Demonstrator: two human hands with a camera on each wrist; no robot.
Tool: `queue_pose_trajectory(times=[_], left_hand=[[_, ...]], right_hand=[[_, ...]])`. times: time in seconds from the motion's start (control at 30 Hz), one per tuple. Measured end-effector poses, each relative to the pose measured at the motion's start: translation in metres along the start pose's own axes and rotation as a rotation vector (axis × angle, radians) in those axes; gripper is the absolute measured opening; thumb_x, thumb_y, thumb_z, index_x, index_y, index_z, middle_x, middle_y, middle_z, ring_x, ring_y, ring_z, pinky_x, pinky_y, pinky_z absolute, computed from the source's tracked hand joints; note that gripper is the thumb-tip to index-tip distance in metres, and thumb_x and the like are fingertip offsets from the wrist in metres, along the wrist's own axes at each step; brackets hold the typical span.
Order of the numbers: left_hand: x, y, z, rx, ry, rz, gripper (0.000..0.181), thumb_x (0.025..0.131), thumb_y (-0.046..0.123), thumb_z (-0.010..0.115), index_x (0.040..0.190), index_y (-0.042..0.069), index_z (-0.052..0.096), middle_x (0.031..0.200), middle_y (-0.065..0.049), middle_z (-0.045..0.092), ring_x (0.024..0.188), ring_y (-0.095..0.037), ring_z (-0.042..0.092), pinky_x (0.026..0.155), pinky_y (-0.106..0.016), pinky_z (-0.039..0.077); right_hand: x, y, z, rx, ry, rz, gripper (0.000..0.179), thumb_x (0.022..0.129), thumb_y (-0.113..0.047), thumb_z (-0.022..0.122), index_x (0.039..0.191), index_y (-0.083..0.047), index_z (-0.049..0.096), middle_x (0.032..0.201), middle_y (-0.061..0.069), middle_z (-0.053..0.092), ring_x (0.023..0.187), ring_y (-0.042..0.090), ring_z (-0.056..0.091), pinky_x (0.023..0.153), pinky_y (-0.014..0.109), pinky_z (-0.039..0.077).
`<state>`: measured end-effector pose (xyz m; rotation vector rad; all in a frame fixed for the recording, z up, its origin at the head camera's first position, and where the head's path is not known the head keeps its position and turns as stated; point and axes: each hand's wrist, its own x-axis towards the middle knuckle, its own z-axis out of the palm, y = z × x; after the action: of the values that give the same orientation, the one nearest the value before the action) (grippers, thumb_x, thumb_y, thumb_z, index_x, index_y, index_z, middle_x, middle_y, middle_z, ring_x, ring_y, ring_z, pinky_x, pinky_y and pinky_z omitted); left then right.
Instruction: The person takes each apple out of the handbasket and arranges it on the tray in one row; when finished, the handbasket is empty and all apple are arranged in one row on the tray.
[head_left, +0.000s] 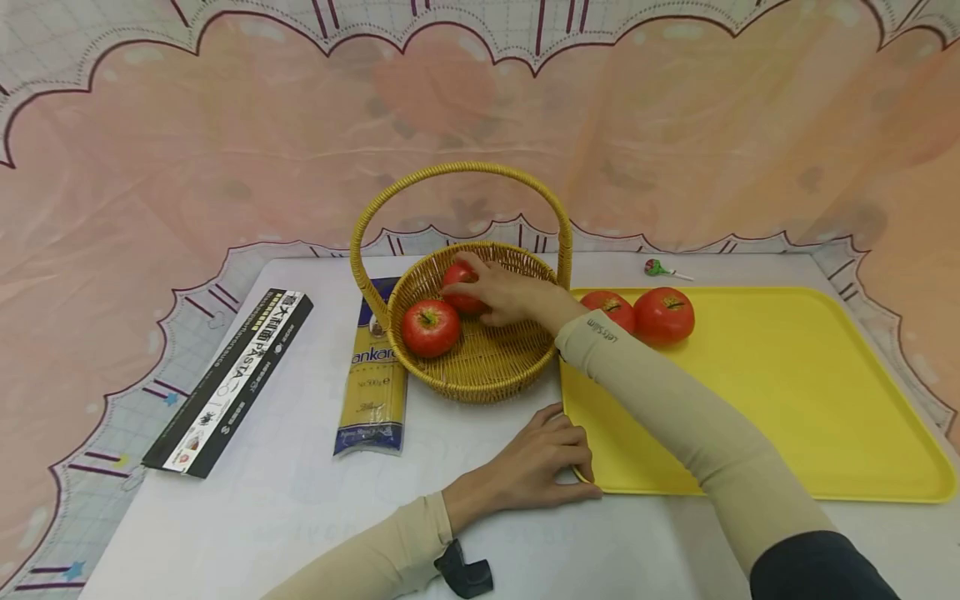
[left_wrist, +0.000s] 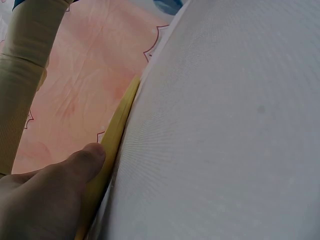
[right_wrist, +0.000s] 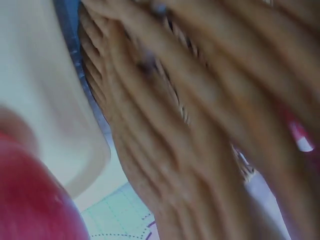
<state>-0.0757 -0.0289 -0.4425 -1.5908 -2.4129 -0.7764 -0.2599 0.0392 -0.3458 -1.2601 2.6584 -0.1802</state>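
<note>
My right hand (head_left: 502,292) reaches into the yellow wicker basket (head_left: 480,392), fingers and thumb round a red apple (head_left: 459,275) that they partly hide. Beside it in the basket lies another red apple (head_left: 431,327). In the right wrist view the basket's weave (right_wrist: 150,145) looms close and blurred. My left hand (head_left: 543,462) holds the near left corner of the yellow tray (head_left: 787,400); in the left wrist view its thumb (left_wrist: 90,160) lies against the tray's edge (left_wrist: 117,125). Two red tomatoes (head_left: 664,317) sit at the tray's far left, one partly behind my right forearm.
A blue and yellow pasta packet (head_left: 371,392) lies left of the basket, its top end partly behind it. Farther left is a black pasta box (head_left: 228,383). A small lollipop (head_left: 660,268) lies behind the tray. The basket's tall handle (head_left: 465,169) arches above the right hand.
</note>
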Motion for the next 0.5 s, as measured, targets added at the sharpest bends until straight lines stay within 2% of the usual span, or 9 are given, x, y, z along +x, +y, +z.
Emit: queue_pose_trajectory(times=[0.1,0.2,0.37,0.5], left_hand=[[-0.0001,-0.0001,-0.0003,0.006,0.002,0.001,0.017,0.083,0.042,0.070,0.077,0.028,0.063,0.082,0.017,0.056,0.087,-0.003,0.049,0.115,-0.045,0.026],[-0.0001,-0.0002,-0.0009,0.012,0.003,0.005,0.017,0.084,0.042,0.069,0.078,0.028,0.063,0.083,0.017,0.056,0.087,-0.002,0.049,0.115,-0.045,0.025],[-0.0006,0.0001,-0.0022,0.017,0.005,0.007,0.018,0.084,0.044,0.068,0.078,0.028,0.064,0.082,0.016,0.057,0.086,-0.003,0.049,0.115,-0.046,0.026],[-0.0011,0.0007,-0.0022,0.005,-0.004,0.003,0.017,0.084,0.043,0.068,0.078,0.028,0.064,0.083,0.016,0.057,0.087,-0.003,0.049,0.115,-0.045,0.025]], right_hand=[[0.0013,0.0014,0.0025,0.013,-0.028,-0.025,0.071,0.087,-0.019,0.065,0.148,-0.030,0.029,0.157,0.013,-0.010,0.120,0.041,0.047,0.095,0.042,0.048],[0.0016,0.0022,0.0042,0.047,-0.028,-0.026,0.072,0.087,-0.018,0.066,0.148,-0.030,0.028,0.157,0.013,-0.011,0.114,0.036,0.051,0.096,0.043,0.046],[0.0011,0.0021,0.0060,0.104,-0.007,0.001,0.071,0.086,-0.014,0.067,0.144,-0.034,0.031,0.155,0.010,-0.007,0.124,0.046,0.037,0.097,0.048,0.045],[-0.0004,0.0039,0.0086,0.139,0.014,0.047,0.071,0.086,-0.013,0.068,0.142,-0.039,0.033,0.155,0.005,-0.003,0.125,0.044,0.034,0.094,0.046,0.047]])
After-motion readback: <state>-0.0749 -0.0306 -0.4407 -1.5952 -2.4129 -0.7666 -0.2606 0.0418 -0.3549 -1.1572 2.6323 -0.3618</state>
